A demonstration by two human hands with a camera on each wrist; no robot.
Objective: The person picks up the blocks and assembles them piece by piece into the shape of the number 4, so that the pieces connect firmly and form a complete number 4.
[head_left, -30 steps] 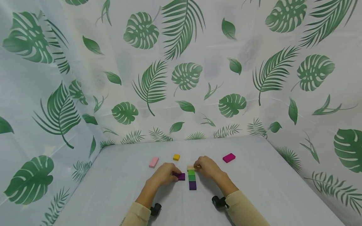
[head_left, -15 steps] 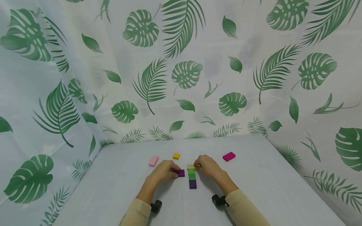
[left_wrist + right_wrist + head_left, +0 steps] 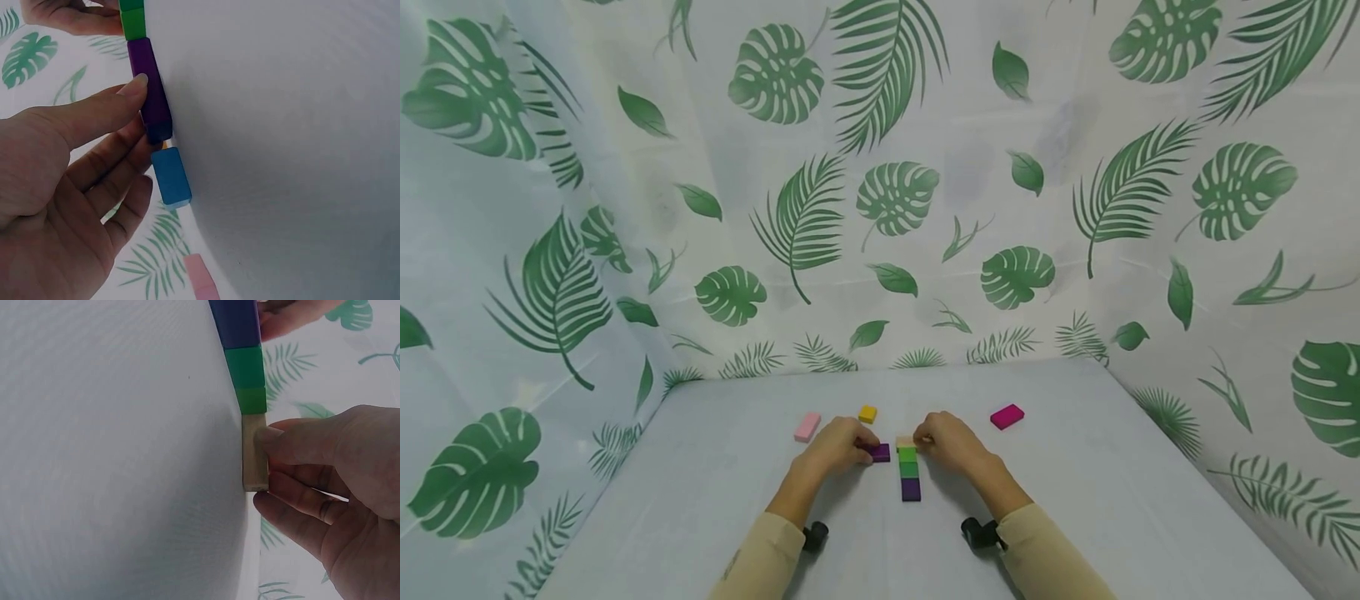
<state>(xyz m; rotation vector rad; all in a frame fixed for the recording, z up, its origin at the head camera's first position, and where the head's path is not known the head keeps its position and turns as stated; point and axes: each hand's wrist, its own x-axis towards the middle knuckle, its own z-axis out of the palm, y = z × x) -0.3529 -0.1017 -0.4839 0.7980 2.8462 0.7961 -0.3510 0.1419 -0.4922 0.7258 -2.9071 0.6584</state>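
Observation:
A purple block (image 3: 881, 452) lies crosswise between the thumb and fingers of my left hand (image 3: 838, 444), which pinches it just left of a short row. From far to near the row has a bare-wood block (image 3: 904, 442), a light green block (image 3: 907, 455), a darker green block (image 3: 909, 470) and a dark purple block (image 3: 911, 490). At the row's far end, my right hand (image 3: 951, 440) pinches the bare-wood block, thumb on one side in the right wrist view. Close beside my left fingers, a blue block (image 3: 170, 177) shows in the left wrist view; the hand hides it from the head view.
Beyond the left hand lie a pink block (image 3: 807, 427) and a yellow block (image 3: 867, 414). A magenta block (image 3: 1007, 417) sits farther right. All rest on a white-covered table (image 3: 1060, 500), with a leaf-printed curtain (image 3: 955, 167) behind and at both sides.
My left hand has slid a little away from me with the purple block, toward the far end of the row. The right hand and the row have stayed in place.

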